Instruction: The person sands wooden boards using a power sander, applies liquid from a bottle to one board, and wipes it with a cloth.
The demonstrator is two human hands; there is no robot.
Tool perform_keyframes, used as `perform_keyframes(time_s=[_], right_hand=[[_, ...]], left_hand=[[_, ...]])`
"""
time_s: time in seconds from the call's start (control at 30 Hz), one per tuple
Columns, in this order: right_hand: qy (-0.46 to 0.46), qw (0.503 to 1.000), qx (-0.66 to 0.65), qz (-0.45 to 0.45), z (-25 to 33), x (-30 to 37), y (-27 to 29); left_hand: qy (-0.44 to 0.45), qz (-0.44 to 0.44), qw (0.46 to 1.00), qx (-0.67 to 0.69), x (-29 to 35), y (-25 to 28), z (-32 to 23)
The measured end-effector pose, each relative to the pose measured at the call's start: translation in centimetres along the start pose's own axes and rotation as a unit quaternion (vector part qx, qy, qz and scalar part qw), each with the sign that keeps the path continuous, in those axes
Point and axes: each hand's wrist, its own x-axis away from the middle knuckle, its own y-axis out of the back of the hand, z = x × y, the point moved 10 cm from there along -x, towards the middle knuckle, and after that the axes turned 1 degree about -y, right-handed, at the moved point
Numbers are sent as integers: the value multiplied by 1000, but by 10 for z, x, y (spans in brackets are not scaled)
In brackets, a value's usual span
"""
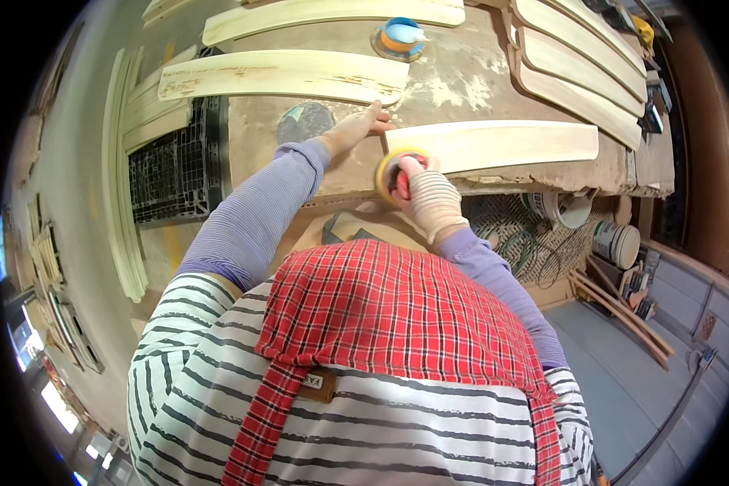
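Observation:
A pale wooden board (510,146), with a rounded right end, lies along the near edge of the worktable (340,174). My right hand (425,190), in a ribbed cream glove with bare fingertips, is closed around a round yellow-rimmed hand tool with a red part (383,174). That tool sits at the board's left end; its underside is hidden. My left hand (364,128) is bare, fingers apart, beside the same end; whether it touches the board I cannot tell. Close to its wrist lies a flat grey disc (306,121).
Behind my hands lies another board (283,74) with brown streaks. Farther back stands a blue and orange tub (401,34) with a white item in it. Several curved boards (575,81) lie at the right. A black crate (174,174) stands left; white buckets (616,243) sit below the table.

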Motion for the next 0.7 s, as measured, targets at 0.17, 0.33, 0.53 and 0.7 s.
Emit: perform_keyframes(time_s=[0.17, 0.33, 0.53, 0.7], right_hand=[[-15, 999, 21, -48, 6, -31, 23], [-5, 998, 32, -53, 18, -32, 24], [-23, 996, 20, -81, 11, -49, 50], [-112, 976, 25, -187, -112, -71, 112]], left_hand=[[7, -7, 1000, 23, 3, 1, -1], [-8, -79, 995, 58, 13, 25, 0], [-53, -203, 971, 113, 37, 37, 10], [-55, -247, 958, 131, 74, 65, 50]])
